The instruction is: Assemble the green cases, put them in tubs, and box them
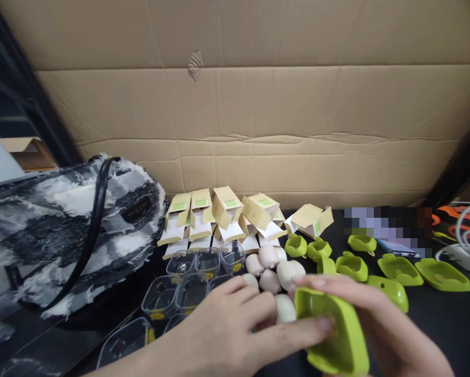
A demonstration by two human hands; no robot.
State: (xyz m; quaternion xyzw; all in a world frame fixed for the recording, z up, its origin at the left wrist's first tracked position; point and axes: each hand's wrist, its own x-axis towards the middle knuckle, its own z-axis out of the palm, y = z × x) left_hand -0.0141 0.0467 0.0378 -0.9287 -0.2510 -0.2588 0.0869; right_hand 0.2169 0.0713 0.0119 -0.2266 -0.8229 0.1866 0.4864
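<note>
- Green dish [347, 343], tilted, held above the black table [447, 335], low and right of centre in our view.
- Our right hand [392, 314] curves around its outer side, fingers together along the rim, gripping it.
- Our left hand [235, 327] has its fingers bent, one digit stretched onto the dish's inner floor; we cannot tell whether it pinches.
- Just beyond our hands we see pale round pieces [271, 281] clustered together, with more green pieces [400, 269] to their right.
- Clear containers [195, 290] stand left of the pale pieces; small cartons [229, 204] lie behind, before a cardboard panel [258, 110].
</note>
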